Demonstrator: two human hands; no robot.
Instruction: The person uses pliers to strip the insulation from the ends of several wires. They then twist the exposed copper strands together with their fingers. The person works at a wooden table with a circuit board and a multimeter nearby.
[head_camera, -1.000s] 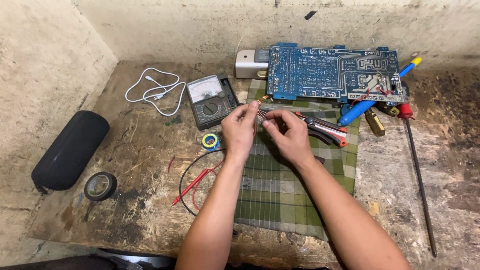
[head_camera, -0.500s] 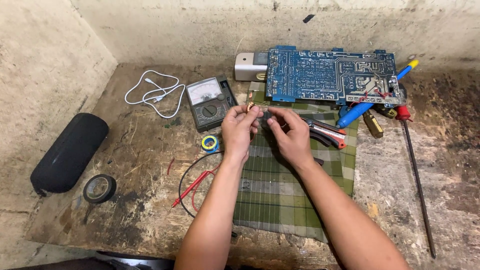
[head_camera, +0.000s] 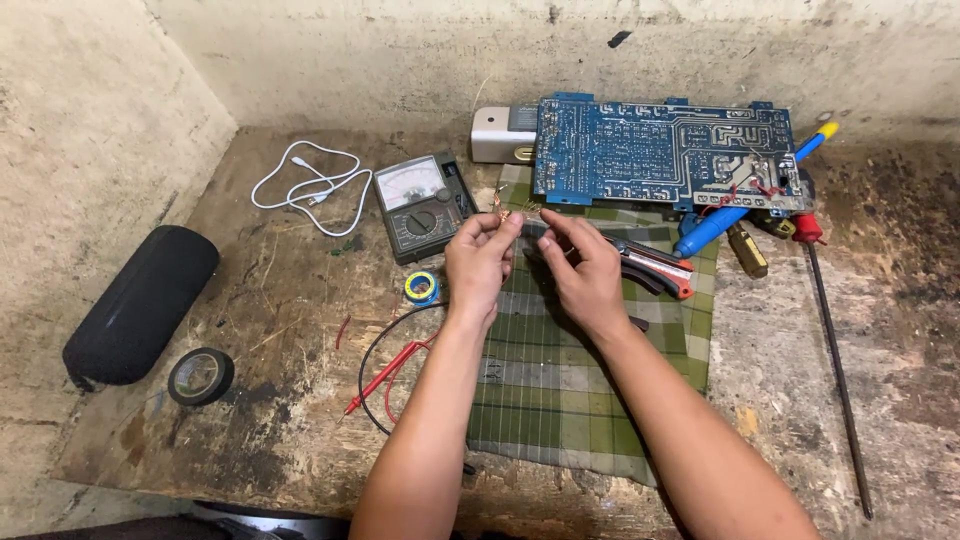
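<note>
— What are the hands doing right now?

— I'm seeing my left hand (head_camera: 480, 262) pinching with thumb and forefinger closed on one end of a thin copper wire (head_camera: 518, 213); the other fingers are curling loosely. My right hand (head_camera: 585, 270) is pinching the other end of the same wire between its fingertips, so both are grasping it, neither clenched into a fist.

— Which way is the wire running?

— Its long axis is lying roughly left to right between the two pinches, nearly level, with a small frayed tip sticking up beside the left thumb. It's too thin for me to tell more.

— Where is that against the green plaid cloth (head_camera: 560, 400)?

— The wire is being held in the air above the far edge of the cloth. Beyond the cloth, the blue circuit board (head_camera: 660, 150) is lying flat. Left of the cloth, the analog multimeter (head_camera: 425, 203) is sitting near the left hand, with a small roll of solder (head_camera: 421, 288) just beside the cloth's left edge. Red-handled pliers (head_camera: 650, 268) are resting on the cloth, right of the right hand.
</note>
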